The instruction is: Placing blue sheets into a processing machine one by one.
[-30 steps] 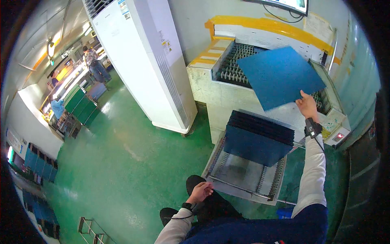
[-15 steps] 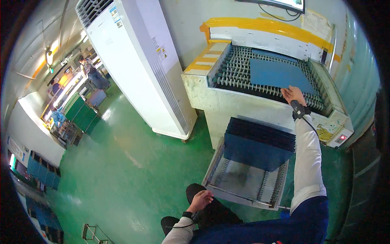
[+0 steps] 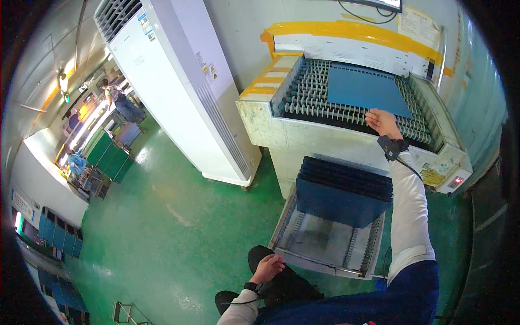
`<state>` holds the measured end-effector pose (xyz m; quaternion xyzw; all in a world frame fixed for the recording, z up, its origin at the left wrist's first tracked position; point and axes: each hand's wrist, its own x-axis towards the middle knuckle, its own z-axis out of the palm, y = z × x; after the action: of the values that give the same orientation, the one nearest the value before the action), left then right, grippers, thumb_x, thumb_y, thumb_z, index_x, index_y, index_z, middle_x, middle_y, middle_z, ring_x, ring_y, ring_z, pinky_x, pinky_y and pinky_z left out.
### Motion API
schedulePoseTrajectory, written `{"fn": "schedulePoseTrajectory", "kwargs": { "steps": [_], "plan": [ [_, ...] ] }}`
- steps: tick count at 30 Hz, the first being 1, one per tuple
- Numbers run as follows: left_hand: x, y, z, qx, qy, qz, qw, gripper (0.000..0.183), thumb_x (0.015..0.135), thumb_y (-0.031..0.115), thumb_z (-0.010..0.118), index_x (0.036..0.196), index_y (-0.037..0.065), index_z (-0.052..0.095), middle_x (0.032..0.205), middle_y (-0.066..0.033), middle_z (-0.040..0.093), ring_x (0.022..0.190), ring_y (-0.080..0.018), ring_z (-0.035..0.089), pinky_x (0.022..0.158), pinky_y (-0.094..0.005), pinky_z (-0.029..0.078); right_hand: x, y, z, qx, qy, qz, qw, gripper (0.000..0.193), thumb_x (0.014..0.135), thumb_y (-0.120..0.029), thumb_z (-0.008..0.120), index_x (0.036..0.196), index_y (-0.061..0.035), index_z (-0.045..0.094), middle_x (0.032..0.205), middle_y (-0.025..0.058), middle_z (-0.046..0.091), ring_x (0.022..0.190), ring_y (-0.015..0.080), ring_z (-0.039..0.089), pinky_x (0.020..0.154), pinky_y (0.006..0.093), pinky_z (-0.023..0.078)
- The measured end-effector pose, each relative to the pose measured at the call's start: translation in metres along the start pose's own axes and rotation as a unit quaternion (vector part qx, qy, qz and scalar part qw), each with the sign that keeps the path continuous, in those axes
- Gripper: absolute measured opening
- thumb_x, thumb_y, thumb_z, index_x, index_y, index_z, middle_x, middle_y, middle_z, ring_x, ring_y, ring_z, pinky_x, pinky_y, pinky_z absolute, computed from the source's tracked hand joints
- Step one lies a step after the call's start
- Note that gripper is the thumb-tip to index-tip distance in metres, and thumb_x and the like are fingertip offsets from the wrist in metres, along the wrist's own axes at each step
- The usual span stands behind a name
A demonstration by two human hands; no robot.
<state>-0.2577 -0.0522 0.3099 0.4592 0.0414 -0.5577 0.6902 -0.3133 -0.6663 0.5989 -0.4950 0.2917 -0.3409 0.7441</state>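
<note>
A flat blue panel lies on the spiked roller bed of a pale machine. My right hand is over the front rollers, just below the panel's near edge, its fingers curled together around nothing visible. Whether a fingertip touches the panel edge I cannot tell. Below the machine, several dark blue panels stand upright in a row in a grey slotted rack. My left hand rests by my knee with its fingers loosely curled in, and no object shows in it.
The machine's pale front wall stands behind the rack. A tall white air conditioner is to its left on the green floor. Far left, other people work at a lit bench, and racks of blue panels stand along the wall.
The blue panel has travelled toward the back of the rollers, and another panel at the back is no longer visible. My right hand has drawn slightly left, its fingers curling in. My left hand stays put.
</note>
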Motion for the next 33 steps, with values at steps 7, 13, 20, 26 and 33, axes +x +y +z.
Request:
{"fn": "schedulePoseTrajectory", "kwargs": {
  "steps": [7,13,20,26,33],
  "plan": [
    [-0.013,0.004,0.001,0.014,0.039,0.026,0.999,0.019,0.097,0.018,0.051,0.105,0.001,0.053,0.095,-0.0134,0.064,0.076,-0.0226,0.064,0.064,-0.0330,0.053,-0.057,0.012,0.051,-0.072,-0.010,-0.100,0.992,0.018,0.091,-0.021,0.058,0.096,-0.0048,0.063,0.083,0.0075,0.068,0.069,0.0156,0.065,0.062,0.0273,0.052],
    [-0.020,0.004,0.007,-0.002,0.032,0.028,0.999,0.017,0.096,0.018,0.052,0.103,0.002,0.054,0.089,-0.0108,0.063,0.073,-0.0211,0.064,0.062,-0.0313,0.052,-0.133,0.064,0.077,-0.262,-0.078,-0.113,0.955,0.020,0.091,-0.021,0.058,0.094,-0.0019,0.064,0.080,0.0080,0.068,0.070,0.0156,0.064,0.064,0.0268,0.050],
    [-0.031,0.002,0.003,-0.019,0.006,0.049,0.999,0.016,0.096,0.017,0.054,0.103,0.003,0.055,0.090,-0.0100,0.063,0.072,-0.0197,0.063,0.062,-0.0305,0.051,-0.204,0.141,0.068,-0.523,-0.083,-0.292,0.796,0.016,0.083,-0.012,0.061,0.096,-0.0050,0.066,0.089,0.0138,0.066,0.083,0.0298,0.064,0.073,0.0364,0.050],
    [-0.035,-0.001,0.002,-0.025,0.004,0.060,0.998,0.017,0.095,0.017,0.054,0.103,0.002,0.055,0.091,-0.0112,0.063,0.073,-0.0203,0.063,0.063,-0.0315,0.051,-0.254,0.170,0.065,-0.657,-0.091,-0.364,0.654,0.028,0.077,-0.010,0.065,0.105,-0.0045,0.063,0.114,0.0096,0.059,0.107,0.0290,0.054,0.091,0.0410,0.043],
    [-0.033,-0.009,-0.007,-0.061,-0.006,0.096,0.993,0.018,0.096,0.018,0.052,0.103,0.001,0.054,0.089,-0.0114,0.062,0.073,-0.0214,0.063,0.062,-0.0320,0.052,-0.264,0.174,0.087,-0.663,-0.066,-0.351,0.658,0.029,0.074,-0.010,0.069,0.102,-0.0073,0.061,0.107,0.0086,0.055,0.103,0.0300,0.052,0.086,0.0432,0.042]
  ]
}}
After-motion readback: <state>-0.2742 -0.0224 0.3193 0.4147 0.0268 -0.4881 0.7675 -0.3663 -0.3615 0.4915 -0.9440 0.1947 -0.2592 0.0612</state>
